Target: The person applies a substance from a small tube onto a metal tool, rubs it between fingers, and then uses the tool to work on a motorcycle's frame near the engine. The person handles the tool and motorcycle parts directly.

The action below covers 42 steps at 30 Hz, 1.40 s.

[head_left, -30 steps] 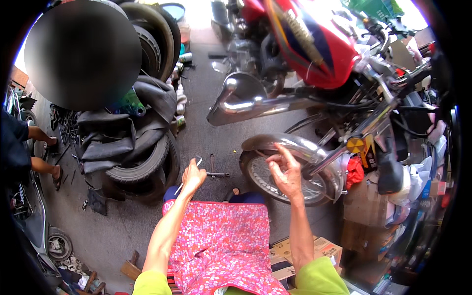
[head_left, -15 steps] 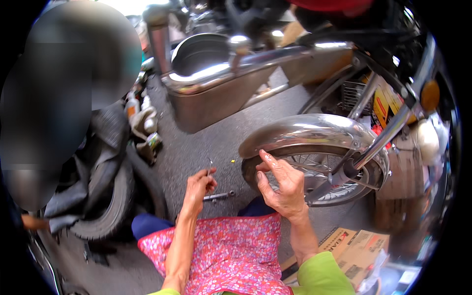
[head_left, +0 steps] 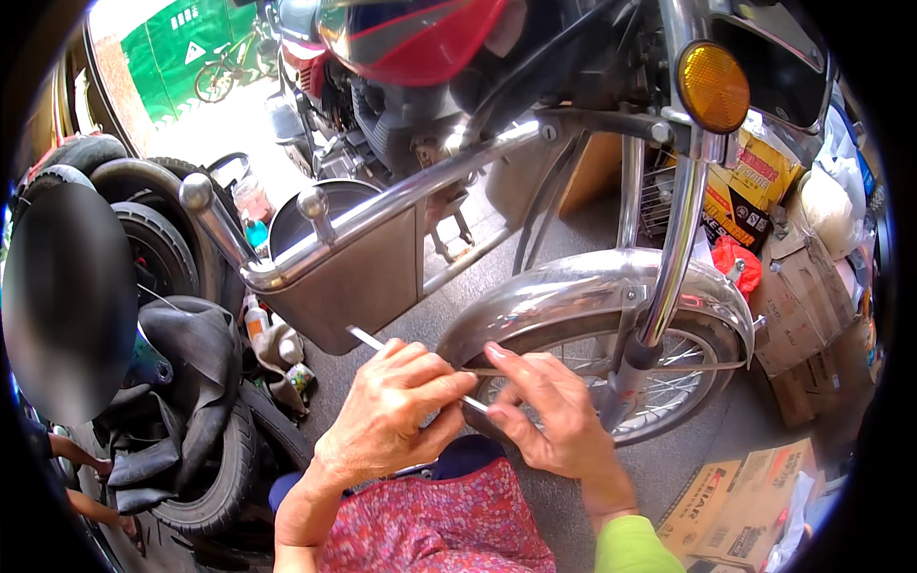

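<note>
My left hand is closed on a thin silver metal tool, which sticks out on both sides of the fist, just in front of the motorcycle's front wheel. My right hand is beside it, fingers bent and apart, its index fingertip at the lower edge of the chrome fender and its thumb near the tool's right end. Behind the hands are the spoked wheel and a chrome fork. A metal guard box on a chrome bar sits above them.
The motorcycle's red tank is overhead. Tires and tubes pile at the left, with another person's legs at the lower left. Cardboard boxes, plastic bags and a yellow box crowd the right. A bottle lies among rags.
My view has moved closer to the motorcycle. My left hand has risen with the tool toward the fender and now sits close beside my right hand, which stays at the fender with fingers apart.
</note>
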Each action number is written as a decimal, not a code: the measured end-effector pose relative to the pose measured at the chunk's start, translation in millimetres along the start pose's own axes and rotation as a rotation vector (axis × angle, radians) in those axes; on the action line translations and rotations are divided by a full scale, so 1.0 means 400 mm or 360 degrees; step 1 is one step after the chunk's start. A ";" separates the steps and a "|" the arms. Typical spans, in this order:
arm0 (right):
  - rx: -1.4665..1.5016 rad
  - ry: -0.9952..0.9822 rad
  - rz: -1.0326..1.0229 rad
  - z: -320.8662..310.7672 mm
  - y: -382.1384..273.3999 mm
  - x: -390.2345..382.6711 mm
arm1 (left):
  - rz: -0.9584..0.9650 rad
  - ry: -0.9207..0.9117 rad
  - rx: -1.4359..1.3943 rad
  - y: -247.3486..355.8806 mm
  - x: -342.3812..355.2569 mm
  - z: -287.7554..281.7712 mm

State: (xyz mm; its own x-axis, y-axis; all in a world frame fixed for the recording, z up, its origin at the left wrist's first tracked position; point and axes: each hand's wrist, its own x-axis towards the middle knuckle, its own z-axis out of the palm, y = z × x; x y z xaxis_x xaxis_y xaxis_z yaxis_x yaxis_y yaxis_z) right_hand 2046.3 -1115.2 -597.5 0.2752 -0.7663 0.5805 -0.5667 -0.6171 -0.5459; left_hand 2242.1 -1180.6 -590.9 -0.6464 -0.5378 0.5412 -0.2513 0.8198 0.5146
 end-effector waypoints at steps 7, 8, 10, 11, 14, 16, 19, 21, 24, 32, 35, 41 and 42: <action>0.0122 0.0362 0.0308 0.068 -0.050 -0.021 | 0.0347 -0.0051 0.0461 -0.014 0.035 0.000; 0.0320 0.0492 0.0449 0.090 -0.052 -0.011 | 0.0392 -0.0002 0.0537 -0.026 0.041 0.000; 0.0705 0.0747 0.0729 0.137 -0.058 0.005 | 0.0377 0.0137 0.0686 -0.037 0.054 -0.010; 0.0651 0.0787 0.0767 0.155 -0.057 0.011 | 0.0376 0.0239 0.0688 -0.047 0.056 -0.019; 0.0396 0.1004 0.0690 0.209 -0.018 0.050 | 0.0451 0.0581 0.0678 -0.060 0.054 -0.071; 0.0219 0.0991 0.0812 0.221 0.002 0.094 | 0.0525 0.0754 0.0666 -0.071 0.039 -0.124; 0.0146 0.0993 0.0867 0.230 0.020 0.159 | 0.0483 0.1057 0.0838 -0.094 0.015 -0.197; -0.0018 0.1017 0.0845 0.248 0.043 0.165 | 0.0363 0.1172 0.0979 -0.124 0.006 -0.239; 0.0082 0.1070 0.0870 0.265 0.023 0.121 | 0.0262 0.1292 0.0976 -0.156 -0.015 -0.265; 0.0751 0.0745 0.1265 0.166 -0.084 0.083 | 0.0372 0.0244 0.0674 -0.149 -0.029 -0.113; 0.1014 0.0588 0.1109 0.117 -0.091 0.065 | 0.0410 0.0018 0.0387 -0.163 -0.034 -0.107; 0.1183 0.0545 0.0843 0.099 -0.059 0.072 | 0.0199 -0.0196 0.0561 -0.082 -0.059 -0.202; 0.1086 0.0675 0.0607 0.109 -0.044 0.074 | 0.0100 -0.0145 0.0612 -0.067 -0.066 -0.248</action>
State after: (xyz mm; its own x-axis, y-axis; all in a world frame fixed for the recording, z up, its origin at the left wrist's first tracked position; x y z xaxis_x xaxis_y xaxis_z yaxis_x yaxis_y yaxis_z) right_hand 2098.2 -1134.8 -597.3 -0.2251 -0.8944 0.3866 0.0627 -0.4092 -0.9103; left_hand 2337.3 -1207.7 -553.0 -0.7260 -0.4789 0.4935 -0.4494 0.8736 0.1867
